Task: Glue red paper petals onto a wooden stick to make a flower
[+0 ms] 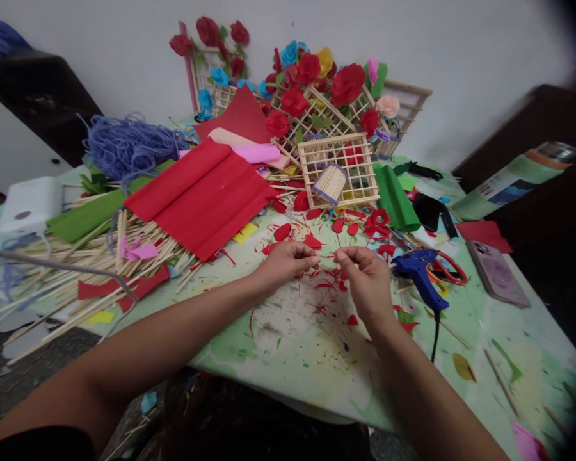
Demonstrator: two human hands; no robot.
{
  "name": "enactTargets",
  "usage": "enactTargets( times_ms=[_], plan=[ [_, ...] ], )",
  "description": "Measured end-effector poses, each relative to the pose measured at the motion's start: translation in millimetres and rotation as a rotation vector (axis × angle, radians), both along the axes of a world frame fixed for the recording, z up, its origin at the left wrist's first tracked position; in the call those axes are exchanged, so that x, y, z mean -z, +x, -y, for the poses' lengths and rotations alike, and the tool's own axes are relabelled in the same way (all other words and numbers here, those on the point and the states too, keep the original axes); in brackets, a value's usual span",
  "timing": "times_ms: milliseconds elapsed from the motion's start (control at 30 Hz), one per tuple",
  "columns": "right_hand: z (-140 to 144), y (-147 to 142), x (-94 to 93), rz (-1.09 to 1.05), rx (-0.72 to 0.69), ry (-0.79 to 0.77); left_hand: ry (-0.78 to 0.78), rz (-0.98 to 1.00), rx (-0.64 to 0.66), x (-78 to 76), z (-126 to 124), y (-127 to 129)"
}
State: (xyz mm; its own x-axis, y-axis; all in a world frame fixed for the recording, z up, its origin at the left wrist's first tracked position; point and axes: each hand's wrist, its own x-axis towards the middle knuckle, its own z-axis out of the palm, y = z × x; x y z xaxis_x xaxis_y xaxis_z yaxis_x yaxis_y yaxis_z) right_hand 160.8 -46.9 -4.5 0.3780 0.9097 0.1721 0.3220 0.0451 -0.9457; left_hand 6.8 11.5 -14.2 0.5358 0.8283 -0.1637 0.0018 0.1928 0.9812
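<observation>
Both hands, left (288, 261) and right (365, 278), hold grips pressed together on something too small to tell, above red scraps (331, 285) at tabletop centre. Risk: glue gun (421, 274) at 3 o'clock could burn the right wrist.

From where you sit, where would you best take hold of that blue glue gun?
Probably by the handle of the glue gun, coming from above on the right hand's side. The handle slants down toward you, clear of the scraps, with the cord trailing off its end; the nozzle points left and may be hot.
</observation>
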Motion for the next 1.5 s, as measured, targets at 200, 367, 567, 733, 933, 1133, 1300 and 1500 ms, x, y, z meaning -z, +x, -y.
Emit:
enactTargets(
  times_ms=[200, 367, 567, 733, 933, 1133, 1300, 1500],
  plan=[
    [-6.2, 23.1, -4.2, -0.061, 0.132, 0.176, -0.029, 0.020, -0.020, 1.2, -1.3, 0.5],
    [-9.1, 17.6, -9.2, -0.479, 0.048, 0.140, -0.016, 0.015, 0.014, 0.5, -0.4, 0.2],
    [-12.2, 15.4, -8.0, -0.645, -0.002, 0.084, -0.006, -0.002, 0.020, 1.8, -1.1, 0.8],
    [-11.3, 17.9, -1.8, -0.480, 0.005, 0.051, -0.019, 0.002, 0.007, 1.6, -1.0, 0.4],
    [-8.6, 8.2, -2.6, -0.233, -0.078, -0.029, -0.035, 0.016, -0.014, -2.4, 0.4, 0.4],
    [-3.7, -2.8, -1.9, 0.099, -0.204, -0.146, 0.021, 0.012, 0.012, -2.7, -0.2, -1.1],
    [-2.2, -3.4, -4.7, 0.137, -0.201, -0.104, 0.046, -0.027, 0.005, -3.6, -1.0, -1.4],
    [-1.5, -3.4, -10.0, 0.198, -0.169, -0.093, 0.139, -0.083, -0.038, -3.5, -2.3, -1.9]
  ],
)
